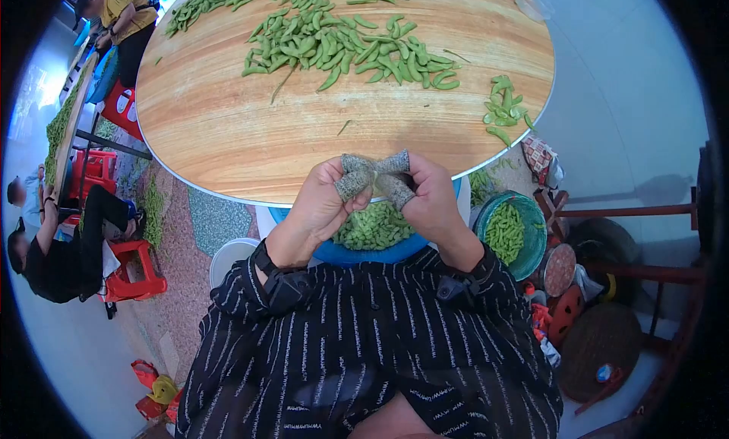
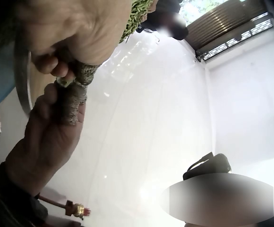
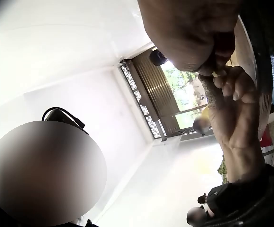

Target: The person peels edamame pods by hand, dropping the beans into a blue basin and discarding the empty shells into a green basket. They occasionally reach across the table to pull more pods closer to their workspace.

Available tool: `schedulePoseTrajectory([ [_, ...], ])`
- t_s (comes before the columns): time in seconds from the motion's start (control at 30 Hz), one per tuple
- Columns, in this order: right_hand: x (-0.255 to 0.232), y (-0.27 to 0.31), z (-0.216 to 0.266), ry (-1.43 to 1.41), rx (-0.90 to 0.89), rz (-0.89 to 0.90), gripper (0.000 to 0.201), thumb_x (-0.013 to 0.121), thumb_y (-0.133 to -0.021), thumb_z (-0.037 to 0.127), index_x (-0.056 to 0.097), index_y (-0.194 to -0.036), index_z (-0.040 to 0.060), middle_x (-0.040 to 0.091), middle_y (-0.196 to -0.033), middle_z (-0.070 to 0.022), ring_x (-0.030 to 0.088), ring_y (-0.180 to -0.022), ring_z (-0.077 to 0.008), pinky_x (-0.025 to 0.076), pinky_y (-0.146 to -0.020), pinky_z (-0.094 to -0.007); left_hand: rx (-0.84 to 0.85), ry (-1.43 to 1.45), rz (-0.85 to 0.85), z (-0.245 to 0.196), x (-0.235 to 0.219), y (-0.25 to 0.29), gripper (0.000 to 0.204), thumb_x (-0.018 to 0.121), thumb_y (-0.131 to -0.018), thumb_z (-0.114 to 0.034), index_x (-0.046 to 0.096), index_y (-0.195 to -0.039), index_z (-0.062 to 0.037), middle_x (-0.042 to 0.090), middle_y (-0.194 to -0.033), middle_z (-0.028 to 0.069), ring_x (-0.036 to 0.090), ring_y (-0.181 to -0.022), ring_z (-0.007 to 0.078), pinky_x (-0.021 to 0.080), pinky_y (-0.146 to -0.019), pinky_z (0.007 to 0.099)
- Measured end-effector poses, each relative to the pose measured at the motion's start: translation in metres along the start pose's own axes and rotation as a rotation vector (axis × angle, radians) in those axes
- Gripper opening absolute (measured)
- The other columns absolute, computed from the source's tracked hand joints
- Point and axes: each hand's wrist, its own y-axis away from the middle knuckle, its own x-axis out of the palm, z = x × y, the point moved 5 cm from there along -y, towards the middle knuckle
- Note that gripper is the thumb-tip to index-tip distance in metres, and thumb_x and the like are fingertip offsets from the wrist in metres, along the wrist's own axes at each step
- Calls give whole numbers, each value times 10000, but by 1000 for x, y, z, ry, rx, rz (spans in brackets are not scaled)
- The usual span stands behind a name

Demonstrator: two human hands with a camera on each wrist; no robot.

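In the head view, two hands meet at the near edge of a round wooden desk (image 1: pixel 228 135), the left hand (image 1: pixel 319 207) and the right hand (image 1: pixel 433 203) both with fingers curled, thumb and forefinger wearing grey knitted finger covers (image 1: pixel 376 177), four covers showing in all. They pinch a small green pod between them, though it is mostly hidden behind the covers. Right under the hands sits one blue basin (image 1: pixel 372 245) heaped with green edamame pods, and to its right one teal basket (image 1: pixel 510 234) holds more. On the desk lie one large spread of pods (image 1: pixel 342 48) across the far half and one small cluster (image 1: pixel 503 108) near the right rim. Three other people sit at the left, beside two red stools. In the left wrist view, both hands (image 2: pixel 56 123) show close up, fingers bent, covered fingertips pressed together; what they grip cannot be made out. In the right wrist view, the two hands (image 3: pixel 231 109) again meet fingertip to fingertip, curled, with the held thing too dark to tell.
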Motion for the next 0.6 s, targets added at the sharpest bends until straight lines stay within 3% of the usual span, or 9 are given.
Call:
schedulePoseTrajectory([
  [0.07,0,2,8,100,-103,-28,162,540,-694,-43,540,-853,-9,572,-748,-39,506,-688,-77,421,-586,-233,-16,-29,-6,-2,3,0,75,569,-778,-51,546,-837,-12,530,-635,23,474,-530,89,367,-479,187],
  [0.13,0,3,13,215,-136,-54,180,533,-680,-53,537,-855,-10,571,-750,-39,508,-687,-84,421,-588,-233,36,-243,-122,-9,5,1,74,569,-778,-53,550,-836,-11,533,-634,21,485,-533,93,373,-484,187],
  [0.3,3,5,21,539,-295,-104,164,533,-701,-50,532,-861,-14,571,-766,-34,512,-679,-89,419,-584,-235,32,-120,-83,-11,2,0,83,555,-785,-46,546,-859,-7,543,-653,26,492,-540,92,382,-485,193],
  [0.37,3,2,6,-16,-65,-34,141,537,-746,-25,532,-886,-10,570,-783,-21,517,-686,-81,418,-587,-232,-9,-35,-53,-10,1,1,87,550,-789,-45,544,-866,-6,544,-656,26,491,-540,91,384,-483,193],
  [0.4,2,1,8,-17,-67,-33,141,537,-746,-25,532,-886,-10,570,-783,-21,517,-686,-81,418,-587,-232,-21,12,-41,-10,1,1,88,544,-792,-43,542,-871,-5,543,-659,27,488,-535,90,385,-479,191],
  [0.47,5,1,7,-294,64,79,139,532,-777,-3,528,-916,-5,564,-801,-8,510,-703,-66,416,-602,-216,-34,59,-29,-10,3,2,88,539,-795,-41,540,-875,-4,543,-662,28,485,-530,90,386,-476,190],
  [0.6,5,2,2,-254,130,123,159,527,-772,-13,520,-931,-8,562,-821,-14,512,-734,-66,415,-634,-204,28,-114,-68,-13,4,2,86,546,-789,-39,539,-868,-4,533,-641,26,469,-512,87,364,-461,184],
])
